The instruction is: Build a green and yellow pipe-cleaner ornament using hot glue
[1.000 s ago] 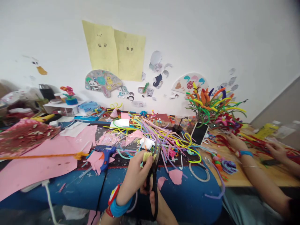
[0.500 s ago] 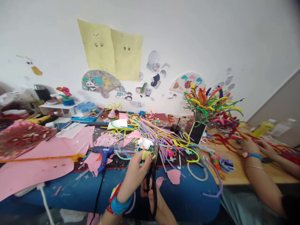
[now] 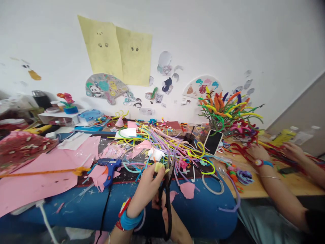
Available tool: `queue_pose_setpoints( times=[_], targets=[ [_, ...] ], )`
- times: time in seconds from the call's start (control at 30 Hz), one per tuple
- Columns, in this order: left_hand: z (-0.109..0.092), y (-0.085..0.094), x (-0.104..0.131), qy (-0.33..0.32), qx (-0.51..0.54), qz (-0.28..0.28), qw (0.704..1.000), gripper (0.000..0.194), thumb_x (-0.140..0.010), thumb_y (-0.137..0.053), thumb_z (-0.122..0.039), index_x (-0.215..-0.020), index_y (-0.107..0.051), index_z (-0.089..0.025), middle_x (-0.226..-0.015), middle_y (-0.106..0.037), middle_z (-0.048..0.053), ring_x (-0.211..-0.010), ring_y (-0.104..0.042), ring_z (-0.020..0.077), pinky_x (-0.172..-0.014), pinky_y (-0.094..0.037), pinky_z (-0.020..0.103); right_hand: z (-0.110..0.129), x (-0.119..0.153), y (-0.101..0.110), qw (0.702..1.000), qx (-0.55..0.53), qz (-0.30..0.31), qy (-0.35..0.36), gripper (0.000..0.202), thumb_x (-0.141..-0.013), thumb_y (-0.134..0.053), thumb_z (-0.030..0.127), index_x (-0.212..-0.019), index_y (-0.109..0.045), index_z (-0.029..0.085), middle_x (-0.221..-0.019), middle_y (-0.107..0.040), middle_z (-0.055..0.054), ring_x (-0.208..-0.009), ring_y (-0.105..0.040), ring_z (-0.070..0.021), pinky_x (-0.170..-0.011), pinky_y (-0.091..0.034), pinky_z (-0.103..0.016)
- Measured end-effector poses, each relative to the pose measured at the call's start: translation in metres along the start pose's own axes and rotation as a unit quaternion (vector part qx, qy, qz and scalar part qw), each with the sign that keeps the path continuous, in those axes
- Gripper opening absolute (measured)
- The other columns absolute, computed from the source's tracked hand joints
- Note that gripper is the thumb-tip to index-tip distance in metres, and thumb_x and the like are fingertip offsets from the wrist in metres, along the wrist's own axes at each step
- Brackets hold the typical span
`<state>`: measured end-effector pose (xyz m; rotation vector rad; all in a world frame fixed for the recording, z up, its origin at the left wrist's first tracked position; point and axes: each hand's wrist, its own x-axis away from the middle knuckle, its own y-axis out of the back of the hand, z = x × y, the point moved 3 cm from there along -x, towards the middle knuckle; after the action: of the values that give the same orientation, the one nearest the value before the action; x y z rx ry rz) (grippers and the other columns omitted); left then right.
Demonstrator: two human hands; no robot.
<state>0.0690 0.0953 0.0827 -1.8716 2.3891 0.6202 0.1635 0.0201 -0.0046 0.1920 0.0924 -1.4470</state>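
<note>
The left hand [image 3: 148, 184], thumb and fingers drawn together, pinches a small pale yellow fuzzy piece [image 3: 158, 167] at the front of the crowded table. The right hand [image 3: 165, 215], partly hidden below it, curls around the handles of black scissors [image 3: 168, 199]; their blades point up and away, slightly parted, right beside the yellow piece — whether they touch it cannot be told. Just beyond the left hand lies a crumpled white tissue [image 3: 156, 154], with a heap of pastel pipe cleaners [image 3: 165, 135] spread behind it. To the left rest a blue glue gun [image 3: 110, 169] and a large pink sheet [image 3: 50, 183]. To the right, a phone [image 3: 212, 142] leans near a bunch of colourful fuzzy stems [image 3: 225, 107] — and farther right, a co-worker's hands [image 3: 258, 153] are among red strands [image 3: 241, 149].
</note>
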Motion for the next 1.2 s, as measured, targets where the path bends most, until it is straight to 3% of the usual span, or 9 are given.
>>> queue_pose_setpoints(
  times=[0.2,0.43,0.67,0.77,0.93,1.03,1.1,1.2],
  targets=[
    [-0.001,-0.004,-0.002,0.024,-0.015,-0.031,0.999,0.032,-0.087,-0.041,-0.039,-0.061,-0.038,-0.021,-0.056,-0.037,-0.005,-0.054,-0.035,0.0116,-0.052,-0.025,0.026,-0.005,-0.005,-0.002,1.000,0.008,0.002,0.017,0.058,-0.086,-0.039,0.074,-0.102,-0.055,0.021,-0.092,-0.053,-0.006,-0.079,-0.051,-0.0194,-0.079,-0.050,-0.035],
    [0.003,-0.010,-0.002,0.046,-0.009,-0.038,0.998,0.034,-0.087,-0.042,-0.042,-0.060,-0.039,-0.020,-0.055,-0.037,-0.005,-0.054,-0.036,0.0117,-0.053,-0.024,0.027,-0.006,-0.004,-0.002,1.000,0.013,-0.008,0.017,0.059,-0.086,-0.032,0.077,-0.098,-0.053,0.023,-0.091,-0.054,-0.005,-0.077,-0.051,-0.0194,-0.073,-0.049,-0.032],
    [0.012,-0.013,-0.005,0.066,0.046,-0.040,0.996,0.040,-0.086,-0.046,-0.047,-0.057,-0.038,-0.020,-0.052,-0.035,-0.006,-0.050,-0.033,0.0097,-0.049,-0.023,0.025,-0.004,-0.005,0.001,0.998,0.049,-0.040,-0.002,0.058,-0.093,-0.022,0.071,-0.084,-0.051,0.021,-0.077,-0.049,-0.002,-0.071,-0.047,-0.0173,-0.069,-0.046,-0.031],
    [0.016,-0.015,-0.007,0.073,0.090,-0.024,0.993,0.041,-0.086,-0.047,-0.052,-0.062,-0.041,-0.020,-0.050,-0.034,-0.008,-0.046,-0.032,0.0088,-0.046,-0.025,0.023,0.001,-0.012,0.009,0.997,0.061,-0.039,-0.015,0.058,-0.093,-0.027,0.071,-0.089,-0.055,0.020,-0.080,-0.054,-0.003,-0.075,-0.052,-0.0176,-0.072,-0.048,-0.031],
    [0.018,-0.010,-0.010,0.077,0.144,-0.009,0.987,0.044,-0.083,-0.051,-0.058,-0.065,-0.045,-0.019,-0.048,-0.039,-0.008,-0.043,-0.037,0.0083,-0.047,-0.032,0.022,0.006,-0.038,0.037,0.991,0.095,-0.068,-0.059,0.052,-0.091,-0.041,0.066,-0.096,-0.060,0.017,-0.062,-0.050,0.003,-0.052,-0.049,-0.0137,-0.048,-0.042,-0.025],
    [0.017,-0.004,-0.009,0.079,0.160,-0.004,0.984,0.045,-0.082,-0.054,-0.058,-0.064,-0.047,-0.018,-0.050,-0.043,-0.007,-0.043,-0.039,0.0079,-0.048,-0.033,0.022,0.015,-0.053,0.057,0.981,0.143,-0.115,-0.066,0.039,-0.083,-0.060,0.055,-0.088,-0.066,0.017,-0.061,-0.054,0.002,-0.051,-0.052,-0.0147,-0.050,-0.042,-0.026],
    [0.017,-0.002,-0.007,0.079,0.165,0.004,0.983,0.045,-0.082,-0.056,-0.058,-0.064,-0.049,-0.018,-0.051,-0.046,-0.006,-0.043,-0.042,0.0082,-0.049,-0.034,0.023,0.025,-0.061,0.067,0.970,0.172,-0.158,-0.058,0.034,-0.077,-0.068,0.049,-0.088,-0.068,0.016,-0.068,-0.060,-0.002,-0.053,-0.055,-0.0165,-0.054,-0.046,-0.030],
    [0.020,0.001,-0.005,0.079,0.167,0.019,0.983,0.044,-0.083,-0.059,-0.056,-0.064,-0.054,-0.016,-0.050,-0.051,-0.003,-0.046,-0.047,0.0099,-0.052,-0.036,0.023,0.042,-0.065,0.068,0.956,0.193,-0.219,-0.033,0.045,-0.080,-0.064,0.046,-0.112,-0.066,0.015,-0.108,-0.064,-0.015,-0.067,-0.063,-0.0199,-0.063,-0.052,-0.035]
  ],
)
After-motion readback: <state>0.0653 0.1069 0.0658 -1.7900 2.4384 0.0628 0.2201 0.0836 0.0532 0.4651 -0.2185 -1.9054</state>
